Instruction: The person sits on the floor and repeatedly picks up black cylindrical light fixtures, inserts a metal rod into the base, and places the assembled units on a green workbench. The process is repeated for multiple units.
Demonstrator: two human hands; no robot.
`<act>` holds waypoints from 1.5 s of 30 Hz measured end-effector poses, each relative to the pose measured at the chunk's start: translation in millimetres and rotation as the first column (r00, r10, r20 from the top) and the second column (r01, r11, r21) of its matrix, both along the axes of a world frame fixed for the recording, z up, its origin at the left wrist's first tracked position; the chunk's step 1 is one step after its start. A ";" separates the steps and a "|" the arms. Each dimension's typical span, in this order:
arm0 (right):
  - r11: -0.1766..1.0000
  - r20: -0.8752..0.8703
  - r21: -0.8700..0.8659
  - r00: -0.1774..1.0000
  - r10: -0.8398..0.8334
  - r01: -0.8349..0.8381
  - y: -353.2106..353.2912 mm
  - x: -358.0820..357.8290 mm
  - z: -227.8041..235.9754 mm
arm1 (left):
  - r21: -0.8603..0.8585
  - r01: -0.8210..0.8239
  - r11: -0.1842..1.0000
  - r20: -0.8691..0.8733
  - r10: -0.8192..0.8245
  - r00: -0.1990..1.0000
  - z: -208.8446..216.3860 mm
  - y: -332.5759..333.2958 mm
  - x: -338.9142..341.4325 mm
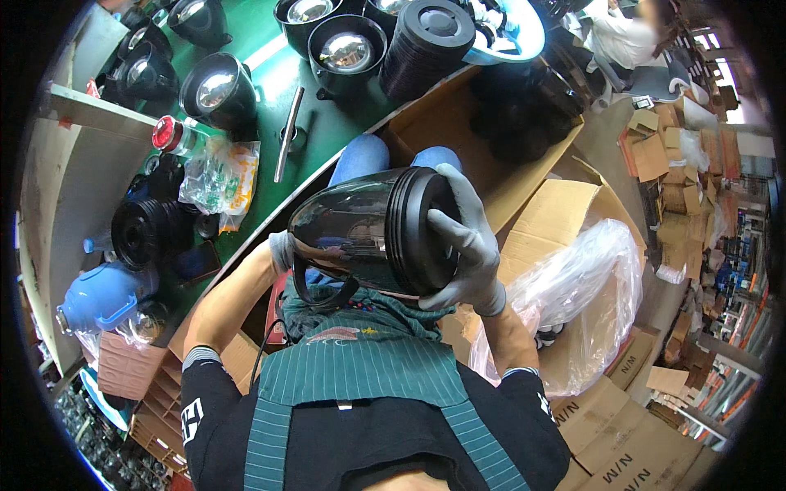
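Note:
Over my lap lies a glossy black jug [344, 229] on its side, with a curved handle [323, 296] hanging below it. At its right end sits a wide, ribbed black round cap [422, 233]. My right hand [475, 245], in a grey glove, is closed round this cap, fingers over its face and thumb at the lower rim. My left hand [282, 250] supports the jug at the other end; only its grey glove cuff shows, and the fingers are hidden behind the jug.
Black jug bodies with silvery liners [345, 51] stand on the green table [327, 123], by a stack of black discs [430, 49] and a metal rod [288, 135]. An open carton [524, 180] holds black parts at right. Clear plastic wrap [581, 303] spills from another box.

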State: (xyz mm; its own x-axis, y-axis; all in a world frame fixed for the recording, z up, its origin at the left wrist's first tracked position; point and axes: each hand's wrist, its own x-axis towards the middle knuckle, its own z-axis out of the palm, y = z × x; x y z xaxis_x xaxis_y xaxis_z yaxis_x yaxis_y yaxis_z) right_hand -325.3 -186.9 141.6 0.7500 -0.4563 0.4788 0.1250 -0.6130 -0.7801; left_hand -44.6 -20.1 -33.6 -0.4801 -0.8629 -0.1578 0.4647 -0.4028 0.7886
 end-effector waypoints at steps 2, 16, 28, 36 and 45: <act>1.000 0.005 0.019 1.000 0.010 -0.010 -2.1 -1.8 -4.3 | 0.078 -0.047 0.996 -0.085 0.054 0.995 -10.3 3.4 0.0; 0.836 -0.306 0.430 0.926 -0.221 0.342 19.0 -49.3 -147.7 | -0.785 0.461 0.415 0.437 0.897 -0.063 147.2 -13.1 24.6; 0.791 -0.029 0.612 1.000 -0.008 0.024 23.0 7.6 -22.0 | -0.737 -0.315 0.598 0.535 0.801 0.269 136.5 10.2 13.1; 0.962 -0.206 0.227 0.973 -0.104 0.151 18.9 -20.3 -18.6 | -0.449 -0.552 0.702 0.492 0.711 0.503 102.7 20.4 32.4; 0.905 -0.191 0.367 0.970 -0.152 0.215 27.1 -4.5 -24.6 | -0.813 -0.019 0.582 0.579 0.811 0.092 171.0 2.4 7.1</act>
State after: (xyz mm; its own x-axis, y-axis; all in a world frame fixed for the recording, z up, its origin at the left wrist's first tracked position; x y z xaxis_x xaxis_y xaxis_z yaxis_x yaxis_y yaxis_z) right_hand -329.8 -159.7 117.0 0.6856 -0.7171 0.1251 -0.1018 -0.2647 -0.9589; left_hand -37.5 -17.7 137.3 0.1292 -0.9016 0.4128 -0.7351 0.1923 0.6501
